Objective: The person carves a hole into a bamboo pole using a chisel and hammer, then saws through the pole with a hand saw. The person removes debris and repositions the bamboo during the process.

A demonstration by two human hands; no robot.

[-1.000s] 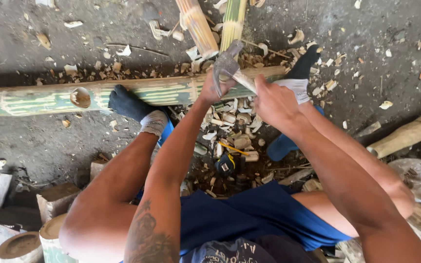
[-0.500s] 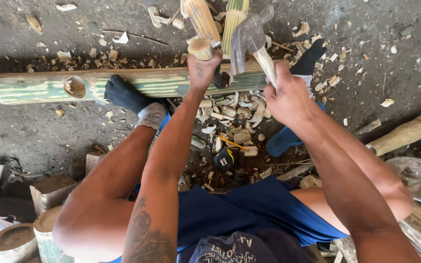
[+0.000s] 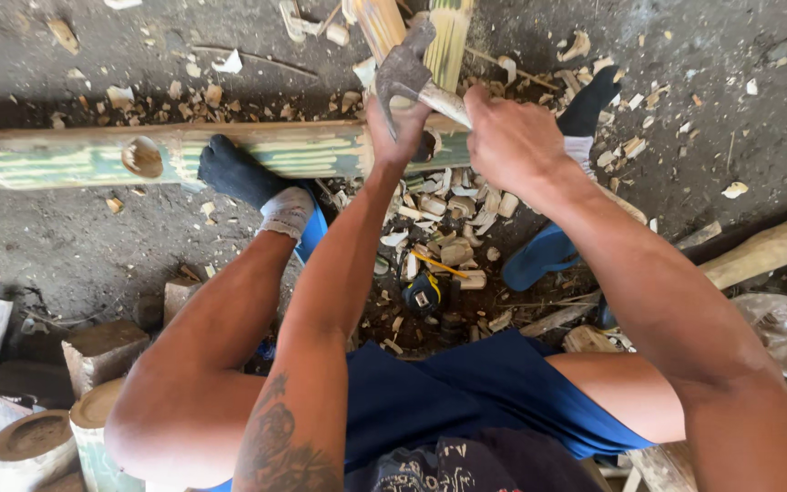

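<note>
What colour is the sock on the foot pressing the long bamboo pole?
Black with a grey-white cuff: the sock rests against the green bamboo pole, shown in the head view.

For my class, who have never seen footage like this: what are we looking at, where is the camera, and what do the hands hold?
There is no machine here. The one view comes from a camera on the person's head, looking down at their own arms and legs. The right hand grips the wooden handle of a hatchet. The left hand rests at the hatchet's head, on a long green bamboo pole lying across the ground. A socked foot presses against the pole. Wood chips and a tape measure lie below.
</note>
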